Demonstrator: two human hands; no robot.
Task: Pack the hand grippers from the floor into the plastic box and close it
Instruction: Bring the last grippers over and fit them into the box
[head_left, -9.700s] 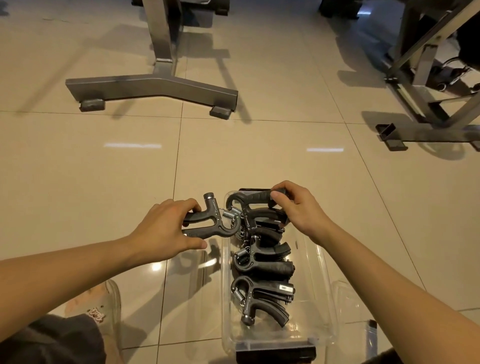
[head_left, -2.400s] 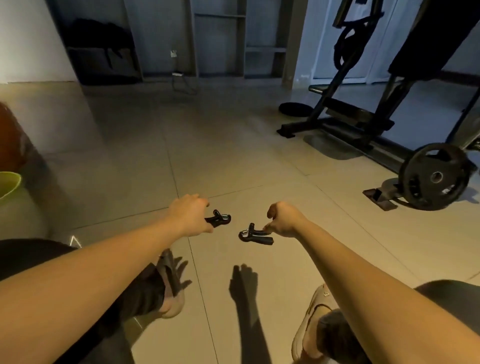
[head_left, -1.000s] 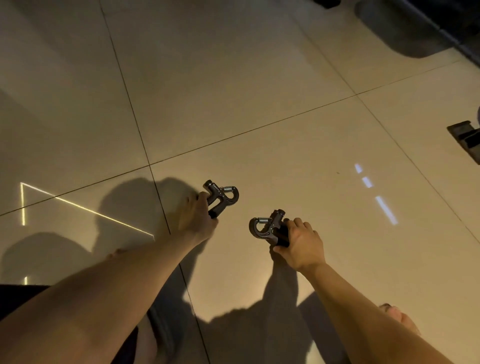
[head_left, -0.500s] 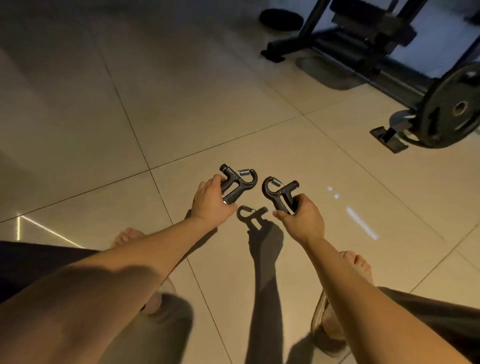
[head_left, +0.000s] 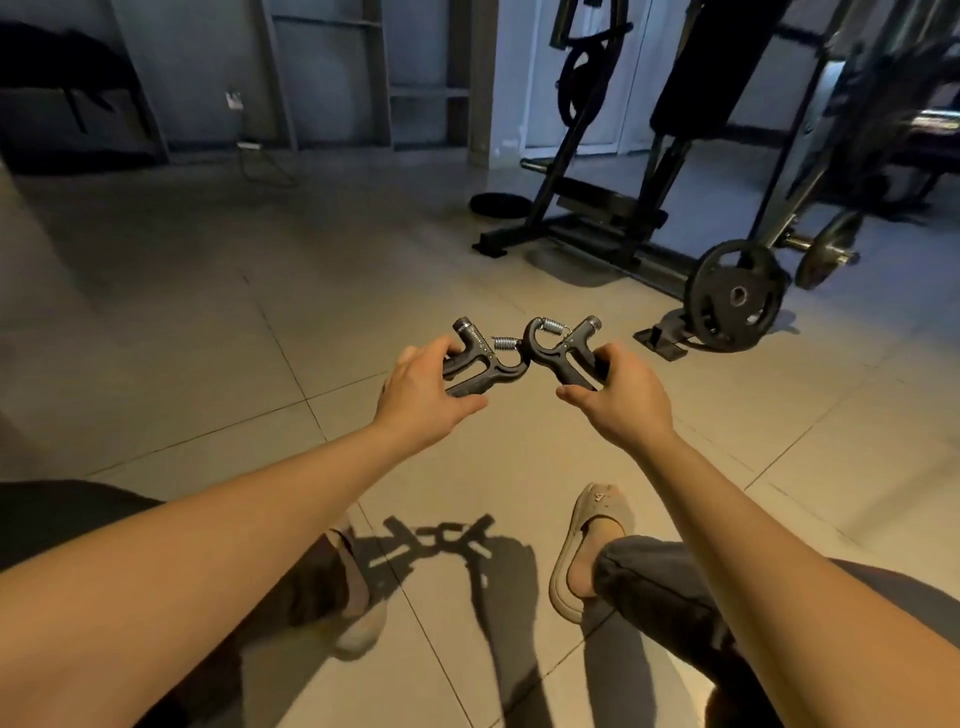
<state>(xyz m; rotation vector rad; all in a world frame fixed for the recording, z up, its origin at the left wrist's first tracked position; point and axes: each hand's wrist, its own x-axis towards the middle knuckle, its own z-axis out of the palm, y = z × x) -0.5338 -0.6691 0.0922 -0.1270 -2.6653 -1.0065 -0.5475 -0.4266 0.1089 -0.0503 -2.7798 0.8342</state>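
Observation:
My left hand (head_left: 423, 397) holds a dark grey hand gripper (head_left: 480, 361) by its handles, the steel spring pointing right. In my right hand (head_left: 621, 402) is a second hand gripper (head_left: 558, 348) of the same kind, its curved head turned left. Both are held up in the air above the tiled floor, and their heads nearly touch in the middle. Their joined shadow falls on the floor between my feet. The plastic box is not in view.
A black weight plate (head_left: 735, 299) hangs on a barbell at the right. A dark exercise machine frame (head_left: 587, 223) stands behind it, with a small round plate (head_left: 498, 204) on the floor. My slippered feet (head_left: 584, 551) rest on the beige tiles below.
Both hands have lifted the two hand grippers off the floor and brought them up and close together. My view has risen from the tiles towards the room.

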